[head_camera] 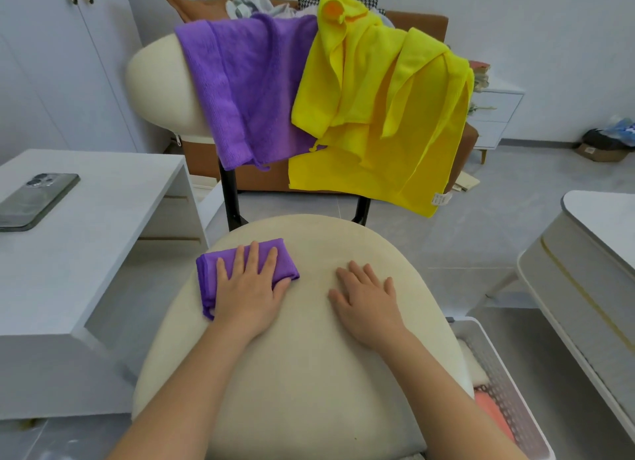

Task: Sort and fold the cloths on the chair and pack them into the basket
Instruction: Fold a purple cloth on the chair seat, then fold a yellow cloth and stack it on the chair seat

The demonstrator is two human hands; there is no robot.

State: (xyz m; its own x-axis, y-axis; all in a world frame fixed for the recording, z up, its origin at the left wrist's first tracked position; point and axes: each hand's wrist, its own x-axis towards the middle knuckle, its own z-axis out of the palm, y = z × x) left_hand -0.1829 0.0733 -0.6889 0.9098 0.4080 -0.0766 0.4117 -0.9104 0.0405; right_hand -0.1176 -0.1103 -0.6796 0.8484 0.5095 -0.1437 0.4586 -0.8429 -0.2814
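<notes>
A small folded purple cloth [209, 270] lies on the left of the cream chair seat [302, 373]. My left hand [249, 286] presses flat on it with fingers spread. My right hand [366, 296] rests flat on the bare seat to the right, holding nothing. Over the chair back [154, 78] hang an unfolded purple cloth [247, 92] and several yellow cloths [385, 116], one with an orange patch at the top. A white perforated basket [505, 387] stands on the floor at the lower right, with a pink cloth [494, 411] showing inside.
A white table [86, 260] on the left carries a phone [34, 200]. Another white table [591, 281] stands at the right. A brown sofa [429, 23] with piled items sits behind the chair, and a white drawer unit [494, 116] is beyond it.
</notes>
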